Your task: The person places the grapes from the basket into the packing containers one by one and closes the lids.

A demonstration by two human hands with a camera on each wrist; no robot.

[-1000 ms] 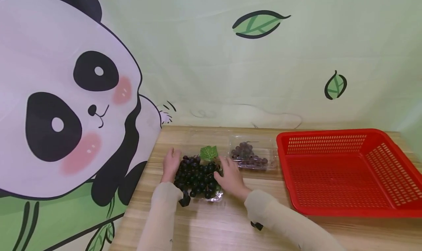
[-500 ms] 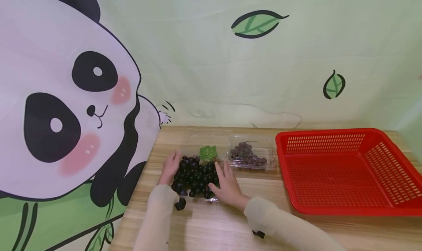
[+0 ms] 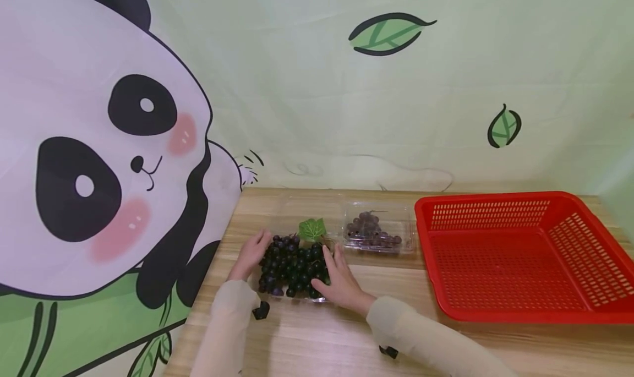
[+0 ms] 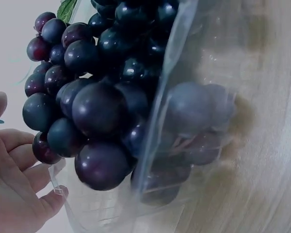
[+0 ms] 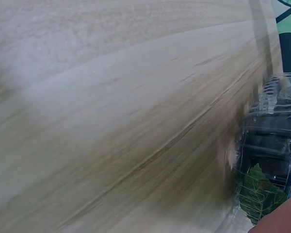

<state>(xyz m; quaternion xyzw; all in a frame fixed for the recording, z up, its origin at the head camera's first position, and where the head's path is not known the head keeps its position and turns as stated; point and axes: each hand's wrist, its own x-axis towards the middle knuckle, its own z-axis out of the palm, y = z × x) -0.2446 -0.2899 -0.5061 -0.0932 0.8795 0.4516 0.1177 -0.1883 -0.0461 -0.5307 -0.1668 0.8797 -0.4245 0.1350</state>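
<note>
Bunches of dark grapes (image 3: 296, 268) lie in a clear plastic clamshell box (image 4: 172, 58) on the wooden table. Its see-through lid is folded back behind, and a green leaf (image 3: 312, 229) lies at the bunch's far side. My left hand (image 3: 251, 256) is at the box's left side; in the left wrist view its relaxed fingers (image 4: 23, 155) are beside the grapes and box wall. My right hand (image 3: 343, 282) lies along the right side with fingers extended, the thumb over the grapes. Only a bit of the right hand (image 5: 281, 217) shows in the right wrist view.
Behind and right of my right hand stands a second clear box (image 3: 380, 236) with reddish grapes inside. A large red perforated basket (image 3: 497, 272) takes up the table's right side. A panda-printed cloth (image 3: 297, 118) hangs behind the table (image 3: 317, 344).
The left wrist and forearm have swung left and slightly toward me. My right hand has shifted a little left against the box. The grapes have shifted slightly between the hands.
</note>
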